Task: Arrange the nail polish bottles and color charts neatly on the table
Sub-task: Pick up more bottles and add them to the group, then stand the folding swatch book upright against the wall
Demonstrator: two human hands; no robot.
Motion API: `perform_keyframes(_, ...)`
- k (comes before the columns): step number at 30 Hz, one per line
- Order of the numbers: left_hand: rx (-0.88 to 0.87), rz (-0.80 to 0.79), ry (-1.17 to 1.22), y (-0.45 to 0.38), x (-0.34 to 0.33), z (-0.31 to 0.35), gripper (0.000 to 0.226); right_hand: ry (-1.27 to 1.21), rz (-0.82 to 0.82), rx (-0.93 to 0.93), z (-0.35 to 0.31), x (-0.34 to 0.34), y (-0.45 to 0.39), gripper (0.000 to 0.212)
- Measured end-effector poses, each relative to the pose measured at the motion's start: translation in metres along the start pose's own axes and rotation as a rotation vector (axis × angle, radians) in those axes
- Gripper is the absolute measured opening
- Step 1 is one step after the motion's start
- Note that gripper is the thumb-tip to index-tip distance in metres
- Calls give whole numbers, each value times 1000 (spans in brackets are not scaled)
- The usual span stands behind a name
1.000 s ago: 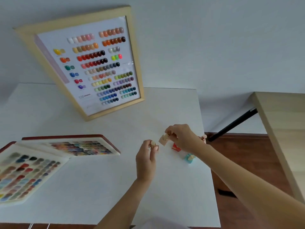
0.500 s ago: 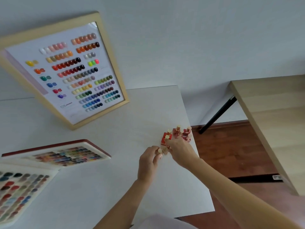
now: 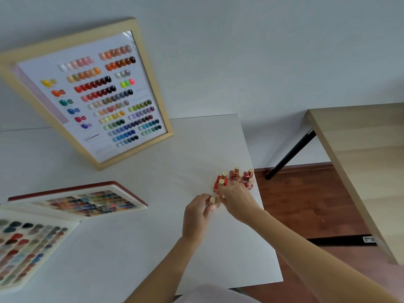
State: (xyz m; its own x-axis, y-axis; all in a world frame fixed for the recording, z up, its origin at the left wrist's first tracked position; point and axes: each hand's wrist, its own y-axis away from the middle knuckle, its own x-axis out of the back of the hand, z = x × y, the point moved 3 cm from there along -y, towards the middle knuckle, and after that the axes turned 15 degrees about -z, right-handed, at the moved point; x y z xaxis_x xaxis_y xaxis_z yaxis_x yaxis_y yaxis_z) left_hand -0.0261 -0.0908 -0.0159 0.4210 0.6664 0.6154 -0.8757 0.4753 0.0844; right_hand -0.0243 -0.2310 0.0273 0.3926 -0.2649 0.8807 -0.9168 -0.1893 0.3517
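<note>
Left hand [image 3: 196,215] pinching gold cap of pale bottle [image 3: 215,202]; right hand [image 3: 237,200] curled on the same bottle. Red bottles [image 3: 235,179] clustered at 12 o'clock, by table [image 3: 131,248] right edge. Framed chart [image 3: 91,95] at 10, swatch book [image 3: 65,206] at 9.

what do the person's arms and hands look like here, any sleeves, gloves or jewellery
Both forearms are bare up to the bottom edge of the picture: no sleeves show. The left hand and right hand wear no gloves, and no rings, bracelets or watch can be seen. The fingernails are too small and blurred to judge. A bit of pale garment shows at the bottom edge.
</note>
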Motion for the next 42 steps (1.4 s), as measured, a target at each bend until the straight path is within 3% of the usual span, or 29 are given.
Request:
perform_keyframes(7, 41, 7, 6, 5, 7, 4, 30, -86, -17, 18, 0, 13, 8, 18)
perform_keyframes(13, 21, 128, -25, 25, 42, 4, 37, -112, 43, 94, -5, 43, 13, 23)
perform_keyframes(25, 267, 676, -2, 143, 147, -30, 35, -293, 4, 488, -127, 62, -24, 42)
perform_keyframes(32, 417, 1037, -191, 235, 222, -64, 26, -260, 200, 664, -195, 43, -27, 75)
perform_keyframes(37, 436, 1228, -244, 290, 276, -97, 36, -243, 330, 628, -220, 27, -36, 75)
perform_keyframes(39, 415, 1226, -247, 303, 295, -111, 45, -273, 364, 588, -223, 21, -38, 69)
perform_keyframes(42, 370, 1075, -222, 310, 316, -134, 49, -265, 410, 520, -228, 14, -40, 62)
